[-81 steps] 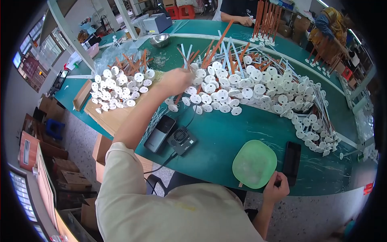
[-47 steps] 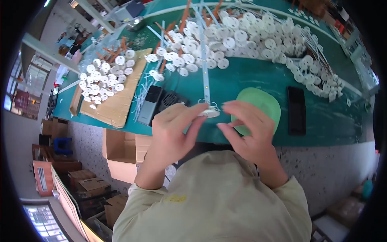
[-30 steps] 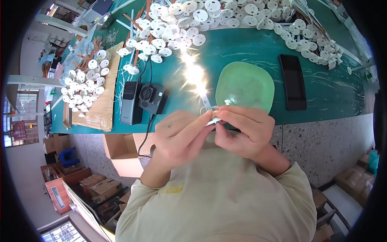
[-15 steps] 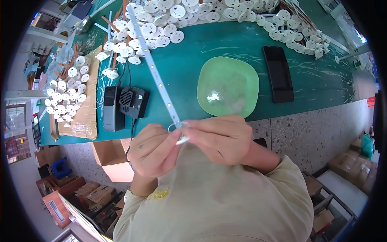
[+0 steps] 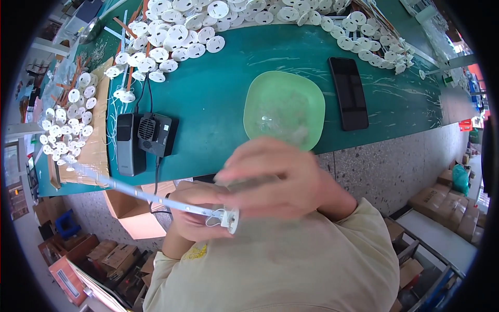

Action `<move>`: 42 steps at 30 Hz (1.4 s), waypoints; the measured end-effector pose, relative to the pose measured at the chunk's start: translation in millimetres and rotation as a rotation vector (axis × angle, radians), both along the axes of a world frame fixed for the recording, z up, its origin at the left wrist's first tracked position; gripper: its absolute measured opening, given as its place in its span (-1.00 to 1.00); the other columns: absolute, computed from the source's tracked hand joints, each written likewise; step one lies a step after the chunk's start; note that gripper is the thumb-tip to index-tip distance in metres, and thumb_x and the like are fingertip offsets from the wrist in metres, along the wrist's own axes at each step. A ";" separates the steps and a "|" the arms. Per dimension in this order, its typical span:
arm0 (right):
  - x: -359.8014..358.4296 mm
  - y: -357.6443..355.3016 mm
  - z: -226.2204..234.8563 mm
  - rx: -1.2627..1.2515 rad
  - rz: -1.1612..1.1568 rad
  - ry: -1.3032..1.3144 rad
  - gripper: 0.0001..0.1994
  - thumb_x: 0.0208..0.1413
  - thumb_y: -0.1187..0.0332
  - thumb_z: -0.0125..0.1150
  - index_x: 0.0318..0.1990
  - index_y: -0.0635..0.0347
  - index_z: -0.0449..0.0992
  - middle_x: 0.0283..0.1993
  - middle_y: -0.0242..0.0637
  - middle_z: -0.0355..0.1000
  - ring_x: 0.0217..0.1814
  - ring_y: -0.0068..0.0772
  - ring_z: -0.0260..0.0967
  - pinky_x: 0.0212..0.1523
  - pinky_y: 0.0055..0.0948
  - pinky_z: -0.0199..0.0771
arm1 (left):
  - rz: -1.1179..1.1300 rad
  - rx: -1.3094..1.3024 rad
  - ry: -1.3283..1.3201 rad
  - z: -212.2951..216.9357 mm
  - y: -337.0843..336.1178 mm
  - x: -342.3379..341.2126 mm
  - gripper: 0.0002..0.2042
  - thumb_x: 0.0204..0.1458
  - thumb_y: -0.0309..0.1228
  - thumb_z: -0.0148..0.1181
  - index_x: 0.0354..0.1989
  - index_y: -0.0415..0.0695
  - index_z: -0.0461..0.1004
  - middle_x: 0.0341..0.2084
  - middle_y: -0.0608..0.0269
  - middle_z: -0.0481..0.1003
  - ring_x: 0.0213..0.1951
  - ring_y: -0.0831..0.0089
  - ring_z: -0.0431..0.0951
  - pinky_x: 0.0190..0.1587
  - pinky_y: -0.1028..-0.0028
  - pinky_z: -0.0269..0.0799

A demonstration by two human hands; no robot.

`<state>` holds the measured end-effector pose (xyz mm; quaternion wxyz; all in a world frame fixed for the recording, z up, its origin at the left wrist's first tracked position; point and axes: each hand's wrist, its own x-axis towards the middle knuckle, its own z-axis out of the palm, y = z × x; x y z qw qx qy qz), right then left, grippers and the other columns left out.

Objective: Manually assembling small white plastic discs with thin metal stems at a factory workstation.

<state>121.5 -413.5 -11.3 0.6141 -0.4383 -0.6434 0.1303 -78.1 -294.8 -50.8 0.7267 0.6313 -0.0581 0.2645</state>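
Left hand [image 5: 195, 216] is gripping a long white strip [image 5: 140, 193] near its round white end cap [image 5: 230, 220]. Right hand [image 5: 283, 179], blurred, is curling over it; its grip is unclear. Green bowl [image 5: 284, 110] is sitting on the table [image 5: 218, 88] beyond

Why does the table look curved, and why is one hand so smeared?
Head view: the fisheye lens bends the green table edge toward the dark round rim; the right hand is motion-blurred, while the left hand, the white strip and the green bowl look sharper; lighting is even, without strong glare.
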 end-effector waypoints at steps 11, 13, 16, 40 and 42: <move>54.1 -9.0 -24.0 -0.617 -0.437 -0.441 -0.85 -0.12 0.54 0.35 -0.31 0.21 0.63 -0.29 -0.26 0.54 -0.25 -0.23 0.48 -0.21 -0.34 0.49 | 0.168 0.350 0.145 1.9 7.1 9.2 -0.42 -0.31 -0.60 0.51 0.02 -0.32 0.52 -0.20 -0.17 0.61 -0.37 0.18 0.68 -0.33 0.42 0.58; 54.7 -6.4 -25.9 -0.662 -0.413 -0.457 -0.84 -0.12 0.53 0.34 -0.31 0.21 0.62 -0.29 -0.26 0.53 -0.21 -0.19 0.47 -0.18 -0.32 0.49 | 0.195 0.336 0.236 0.3 5.8 8.3 -0.43 -0.30 -0.62 0.49 0.02 -0.33 0.52 -0.19 -0.17 0.60 -0.35 0.19 0.69 -0.30 0.42 0.60; 59.0 -7.1 -31.9 -0.689 -0.377 -0.477 -0.84 -0.11 0.53 0.34 -0.30 0.21 0.61 -0.29 -0.27 0.53 -0.18 -0.16 0.47 -0.17 -0.30 0.49 | 0.229 0.294 0.261 -5.6 4.4 6.8 -0.45 -0.27 -0.63 0.48 0.02 -0.35 0.51 -0.12 -0.16 0.59 -0.28 0.22 0.69 -0.24 0.41 0.62; 53.6 -16.6 -24.7 -0.580 -0.574 0.112 -0.91 -0.03 0.64 0.36 -0.33 0.34 0.62 -0.38 -0.28 0.60 -0.33 -0.56 0.57 -0.23 -0.58 0.55 | 0.215 0.332 0.308 -7.0 -1.7 18.5 -0.49 -0.24 -0.57 0.52 -0.03 -0.37 0.52 -0.17 -0.09 0.60 -0.23 0.29 0.70 -0.15 0.41 0.64; 53.5 -16.4 -25.5 -0.571 -0.577 0.107 -0.89 -0.03 0.64 0.36 -0.31 0.32 0.62 -0.37 -0.28 0.60 -0.32 -0.56 0.57 -0.22 -0.59 0.54 | 0.218 0.331 0.309 -6.0 -2.0 18.7 -0.50 -0.24 -0.57 0.52 -0.03 -0.37 0.52 -0.17 -0.08 0.61 -0.23 0.30 0.70 -0.15 0.42 0.64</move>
